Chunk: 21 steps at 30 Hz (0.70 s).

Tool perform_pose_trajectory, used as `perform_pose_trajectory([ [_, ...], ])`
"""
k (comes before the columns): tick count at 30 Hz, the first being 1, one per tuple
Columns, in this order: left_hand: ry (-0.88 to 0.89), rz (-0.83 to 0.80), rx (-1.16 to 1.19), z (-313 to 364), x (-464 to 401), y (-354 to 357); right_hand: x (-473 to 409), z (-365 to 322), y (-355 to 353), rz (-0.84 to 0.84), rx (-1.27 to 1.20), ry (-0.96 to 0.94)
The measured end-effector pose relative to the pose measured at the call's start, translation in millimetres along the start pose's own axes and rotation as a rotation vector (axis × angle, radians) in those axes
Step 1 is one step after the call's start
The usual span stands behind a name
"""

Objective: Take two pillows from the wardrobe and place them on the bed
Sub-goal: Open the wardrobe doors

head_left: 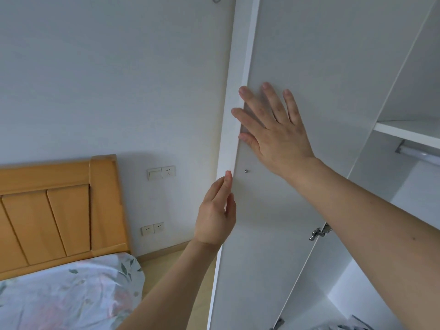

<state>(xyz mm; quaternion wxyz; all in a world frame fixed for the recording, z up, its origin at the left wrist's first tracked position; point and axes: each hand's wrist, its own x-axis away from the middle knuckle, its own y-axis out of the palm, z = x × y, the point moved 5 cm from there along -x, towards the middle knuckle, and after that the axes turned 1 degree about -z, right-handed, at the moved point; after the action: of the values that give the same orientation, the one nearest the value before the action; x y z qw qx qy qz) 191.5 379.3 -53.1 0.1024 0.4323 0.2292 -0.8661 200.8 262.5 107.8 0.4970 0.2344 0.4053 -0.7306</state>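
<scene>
While both hands lie flat-fingered on wardrobe door (297, 55) | left hand (215, 215), right hand (273, 125) | bed (71, 294) lower-left

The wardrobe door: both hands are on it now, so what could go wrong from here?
1. The left hand has its fingers at the edge of the wardrobe door; they could get pinched if the door swings toward the wall.
2. The right hand presses flat; a hard push may strain the hinge.

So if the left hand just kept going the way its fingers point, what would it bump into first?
The left hand points up along the wardrobe door, fingertips already at its front edge. Going straight on, it would probably slide up that edge and meet the right hand pressed flat above. Depth is hard to judge.
</scene>
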Motion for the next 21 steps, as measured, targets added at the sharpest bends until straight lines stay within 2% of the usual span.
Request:
perform_pose_trajectory([
  [5, -0.042, 0.026, -0.116, 10.1, 6.9, -3.9, 7.0, 6.6, -6.2, -0.037, -0.064, -0.035],
  [7, -0.048, 0.086, -0.182, 21.8, 15.3, -4.8, 23.0, 22.1, -11.5, -0.075, -0.085, 0.009],
  [9, 0.026, 0.102, -0.2, 44.5, 21.9, 3.8, 48.8, 54.0, -15.9, -0.128, -0.085, 0.104],
  [13, 0.125, -0.018, -0.194, 89.6, 25.0, 43.3, 93.1, 113.1, -40.3, -0.227, -0.003, 0.224],
  [14, 0.121, -0.052, -0.142, 109.1, 28.5, 63.5, 112.9, 137.8, -52.1, -0.283, 0.042, 0.24],
  [16, 0.067, -0.117, -0.121, 105.4, 27.1, 75.8, 118.2, 146.4, -56.8, -0.309, 0.061, 0.282],
  [17, 0.136, -0.179, -0.039, 160.1, 40.5, 117.7, 164.4, 188.4, -94.3, -0.366, 0.191, 0.328],
  [21, 0.18, -0.288, -0.035, 199.3, 49.4, 158.9, 200.7, 222.3, -117.3, -0.475, 0.329, 0.339],
])
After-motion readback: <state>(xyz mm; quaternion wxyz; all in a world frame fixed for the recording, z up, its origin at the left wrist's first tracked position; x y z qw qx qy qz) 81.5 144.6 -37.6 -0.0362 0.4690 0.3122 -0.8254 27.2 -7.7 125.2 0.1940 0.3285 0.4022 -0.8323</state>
